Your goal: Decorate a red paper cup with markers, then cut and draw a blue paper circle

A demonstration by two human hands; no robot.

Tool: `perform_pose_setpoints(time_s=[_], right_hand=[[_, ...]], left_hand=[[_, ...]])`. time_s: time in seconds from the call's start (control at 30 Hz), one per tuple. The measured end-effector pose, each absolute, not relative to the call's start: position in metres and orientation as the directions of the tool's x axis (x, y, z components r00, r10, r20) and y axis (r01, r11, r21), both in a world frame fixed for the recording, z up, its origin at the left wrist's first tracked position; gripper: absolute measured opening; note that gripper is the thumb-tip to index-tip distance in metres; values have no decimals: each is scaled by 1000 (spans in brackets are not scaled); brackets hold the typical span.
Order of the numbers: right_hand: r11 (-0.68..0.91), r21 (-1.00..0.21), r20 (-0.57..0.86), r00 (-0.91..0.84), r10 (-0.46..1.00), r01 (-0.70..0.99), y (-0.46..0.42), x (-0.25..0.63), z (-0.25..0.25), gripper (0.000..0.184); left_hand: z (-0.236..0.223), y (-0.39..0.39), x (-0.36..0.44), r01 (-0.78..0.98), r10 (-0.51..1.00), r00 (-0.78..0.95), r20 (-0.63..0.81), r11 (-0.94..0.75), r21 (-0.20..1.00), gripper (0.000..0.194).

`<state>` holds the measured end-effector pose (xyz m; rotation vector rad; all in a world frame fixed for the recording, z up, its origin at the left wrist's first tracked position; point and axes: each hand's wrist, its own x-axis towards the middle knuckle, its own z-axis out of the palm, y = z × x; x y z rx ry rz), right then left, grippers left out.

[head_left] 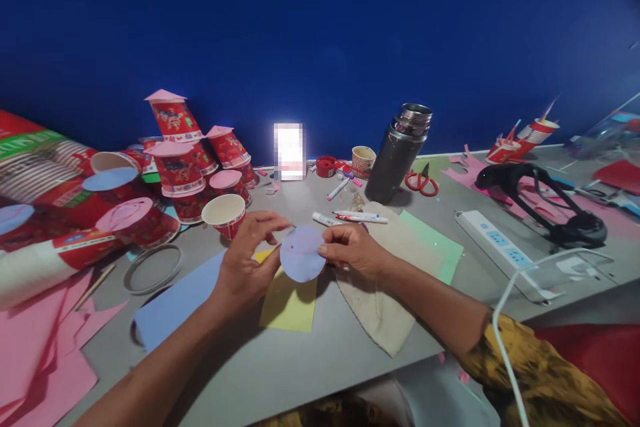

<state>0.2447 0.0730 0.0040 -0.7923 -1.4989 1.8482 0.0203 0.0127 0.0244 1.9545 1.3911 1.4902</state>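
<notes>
My right hand (356, 250) pinches a pale lilac paper disc (302, 257) at its right edge, thumb on the face towards me. The disc is held upright above the table and has a small dark spot left of its middle. At its left edge is my left hand (253, 257), with thumb and fingers apart and the thumb tip close to the rim. Whether that thumb touches the disc I cannot tell. Below lies a yellow paper sheet (289, 307). A blue paper sheet (183, 300) lies partly under my left forearm. An upright paper cup (225, 217) stands just behind my left hand.
Red paper cups (177, 170) with pink paper tops are stacked at the left. Pink paper (40, 347) lies in front. A dark flask (399, 153), red-handled scissors (423, 181), markers (357, 217), a beige cloth (380, 313) and a power strip (503, 253) are to the right.
</notes>
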Motion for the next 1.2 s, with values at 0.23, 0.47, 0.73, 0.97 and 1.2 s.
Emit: perform_pose_setpoints(time_s=[0.23, 0.47, 0.73, 0.97, 1.2], right_hand=[[-161, -972, -55, -496, 866, -173, 69, 240, -3, 45], [-183, -975, -99, -497, 862, -124, 66, 238, -3, 44], [-309, -940, -187, -536, 823, -147, 63, 238, -8, 45], [-378, -915, -237, -569, 787, -142, 60, 237, -10, 49], [-404, -904, -227, -640, 734, -142, 59, 237, -9, 56]], left_hand=[[23, 9, 17, -265, 971, 1, -241, 233, 936, 57], [23, 2, 30, -254, 926, 79, -369, 376, 891, 50], [12, 1, 34, -213, 934, 108, -342, 358, 909, 43], [11, 2, 38, -237, 936, 64, -345, 350, 906, 43], [11, 2, 40, -306, 944, 6, -331, 317, 898, 46]])
